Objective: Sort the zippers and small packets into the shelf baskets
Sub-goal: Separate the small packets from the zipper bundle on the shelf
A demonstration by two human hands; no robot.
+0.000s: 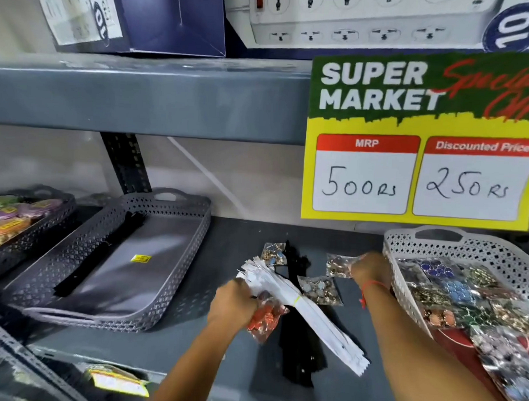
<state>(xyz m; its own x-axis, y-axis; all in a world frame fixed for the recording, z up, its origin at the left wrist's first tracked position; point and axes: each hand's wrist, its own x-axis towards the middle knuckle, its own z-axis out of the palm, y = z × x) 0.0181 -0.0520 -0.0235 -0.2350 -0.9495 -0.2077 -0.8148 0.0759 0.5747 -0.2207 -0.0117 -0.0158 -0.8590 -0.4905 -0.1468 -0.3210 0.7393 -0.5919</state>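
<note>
My left hand (237,299) grips a bundle of white zippers (306,314) near its upper end, above a red packet (264,320) on the shelf. My right hand (370,273) pinches a small clear packet of buttons (339,265) just left of the white basket (406,246), which holds several button packets. Two more packets (273,253) (320,289) and a pile of black zippers (295,332) lie on the shelf between my hands. The grey basket (176,257) at the left holds a black zipper (103,248).
A dark basket (43,230) with colourful items sits at far left. A yellow price sign (419,173) hangs from the upper shelf edge above the white basket. A slotted post (125,164) stands behind the grey basket. Boxes rest on the upper shelf.
</note>
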